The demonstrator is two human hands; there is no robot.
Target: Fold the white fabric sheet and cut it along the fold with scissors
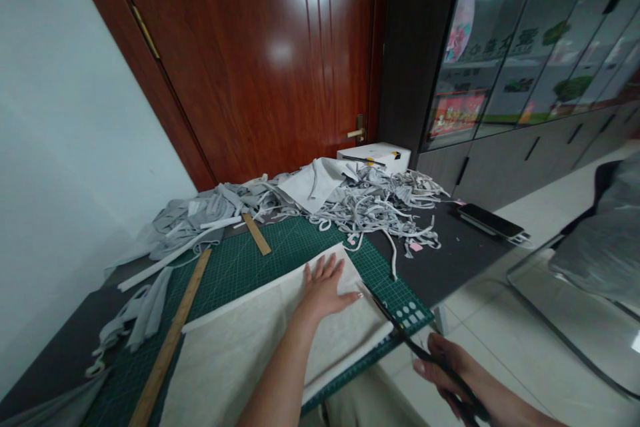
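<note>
Cloth, six o'clock | left hand flat atop, fingers spread, apparently for steadiness | right hand, five o'clock, grip closed around scissors.

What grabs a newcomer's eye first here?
Probably the red-brown door behind the table, then the grey fabric scraps heaped along the table's far side. Nearer, the left hand rests on pale cloth over a green mat; the right hand holds scissors at the cloth's edge.

The left arm is bare, and so is the right arm. Light tan pants cover the lap.
</note>
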